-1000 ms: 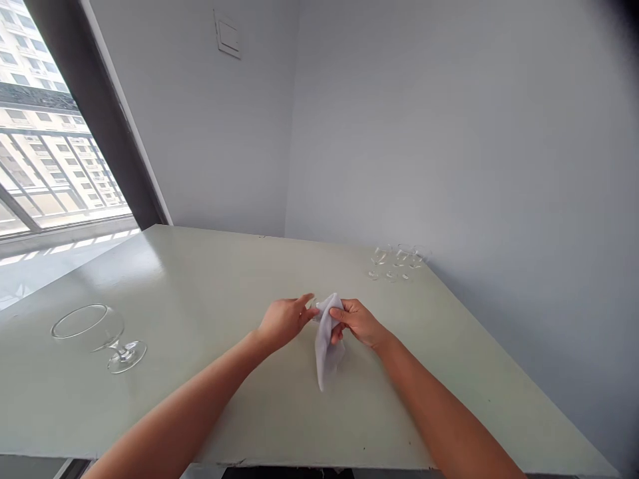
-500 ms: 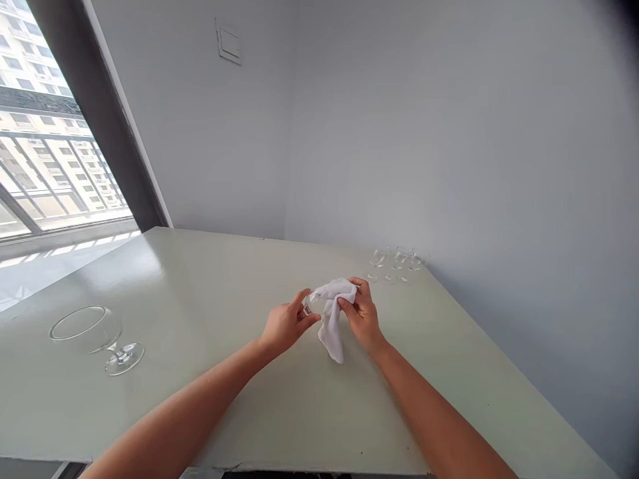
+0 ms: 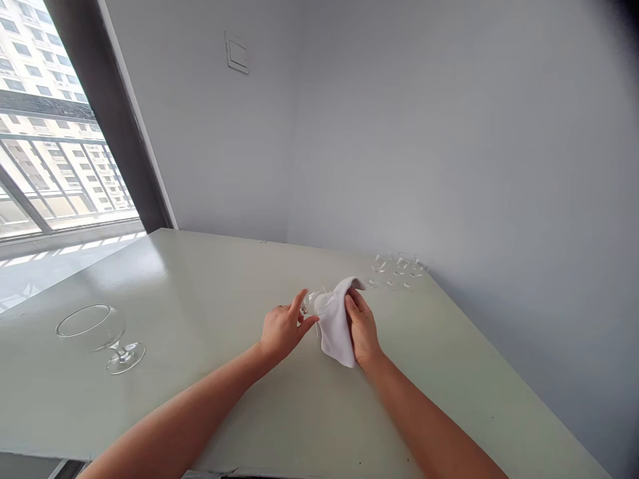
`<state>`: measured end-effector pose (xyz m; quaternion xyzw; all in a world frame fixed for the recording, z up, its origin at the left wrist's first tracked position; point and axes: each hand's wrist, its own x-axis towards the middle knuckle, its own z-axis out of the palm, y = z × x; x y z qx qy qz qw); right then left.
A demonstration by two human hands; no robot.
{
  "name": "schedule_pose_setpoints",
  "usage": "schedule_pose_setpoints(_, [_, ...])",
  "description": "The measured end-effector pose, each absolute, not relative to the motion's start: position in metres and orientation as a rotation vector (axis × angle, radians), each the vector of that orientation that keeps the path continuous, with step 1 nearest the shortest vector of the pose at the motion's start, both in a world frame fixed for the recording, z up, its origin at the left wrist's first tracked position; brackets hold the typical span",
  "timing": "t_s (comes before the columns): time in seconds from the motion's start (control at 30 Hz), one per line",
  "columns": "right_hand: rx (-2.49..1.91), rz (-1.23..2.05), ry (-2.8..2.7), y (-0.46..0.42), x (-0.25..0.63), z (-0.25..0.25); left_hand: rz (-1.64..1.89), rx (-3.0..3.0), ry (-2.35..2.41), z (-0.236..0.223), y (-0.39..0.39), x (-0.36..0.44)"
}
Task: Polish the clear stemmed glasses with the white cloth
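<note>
Above the middle of the table, my left hand (image 3: 283, 327) grips a small clear glass (image 3: 310, 303) between thumb and fingers, the glass tilted on its side. A white cloth (image 3: 338, 326) hangs from my right hand (image 3: 363, 326), whose fingers are closed on it. The cloth lies against the right end of the glass and hides part of it. Whether any cloth is inside the glass, I cannot tell.
A large stemmed glass (image 3: 124, 358) stands on the pale table (image 3: 210, 412) at the left. Several small stemmed glasses (image 3: 399, 266) are grouped at the back right, close to the wall (image 3: 449, 166). A window (image 3: 54, 153) is at far left.
My right hand has shifted slightly right and turned. The cloth, bunched around the glass before, now hangs more spread out and shows more of the glass. My left hand keeps its hold.
</note>
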<state>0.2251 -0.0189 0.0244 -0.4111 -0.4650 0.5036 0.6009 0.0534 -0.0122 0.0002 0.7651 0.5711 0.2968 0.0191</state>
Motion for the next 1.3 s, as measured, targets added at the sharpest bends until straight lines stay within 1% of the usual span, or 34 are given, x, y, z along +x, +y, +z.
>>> schedule_pose_setpoints(0.13, [-0.988,0.988,-1.373,-0.028,0.215,0.024,0.941,2.460,1.765,0.001,-0.010,0.050])
schedule_pose_setpoints(0.2, [-1.026,0.990,-1.500,-0.029,0.218,0.026,0.955,2.530,1.724,0.002,-0.009,0.047])
schedule_pose_setpoints(0.33, [-0.989,1.224,-1.650,-0.023,0.229,0.030,0.926,2.694,1.571,0.002,-0.005,0.040])
schedule_pose_setpoints(0.47, [-0.950,1.456,-1.745,-0.021,0.233,0.027,0.761,2.863,1.334,0.002,0.000,0.033])
schedule_pose_setpoints(0.57, [-0.925,1.609,-1.604,-0.020,0.228,0.019,0.711,2.931,1.295,0.004,0.002,0.032])
schedule_pose_setpoints(0.7, [-0.925,1.657,-1.115,-0.021,0.216,0.008,0.817,3.028,1.507,0.008,-0.002,0.041])
schedule_pose_setpoints(0.77, [-0.891,1.707,-1.038,-0.024,0.211,0.007,0.805,3.036,1.584,0.009,-0.004,0.045])
schedule_pose_setpoints(0.87, [-0.924,1.717,-1.325,-0.030,0.212,0.012,0.728,2.930,1.488,0.012,-0.005,0.043])
schedule_pose_setpoints(0.97, [-1.017,1.587,-1.673,-0.030,0.221,0.024,0.642,2.606,1.295,0.019,-0.007,0.037])
schedule_pose_setpoints(1.07, [-0.966,1.637,-1.778,-0.025,0.231,0.030,0.466,2.299,1.061,0.029,-0.012,0.036])
schedule_pose_setpoints(1.13, [-0.922,1.705,-1.709,-0.021,0.234,0.027,0.464,2.309,1.117,0.032,-0.016,0.040])
schedule_pose_setpoints(1.23, [-0.876,1.724,-1.404,-0.015,0.231,0.017,0.717,2.636,1.476,0.033,-0.019,0.047])
schedule_pose_setpoints(1.3, [-0.824,1.743,-1.247,-0.013,0.228,0.012,0.815,2.828,1.544,0.032,-0.017,0.047])
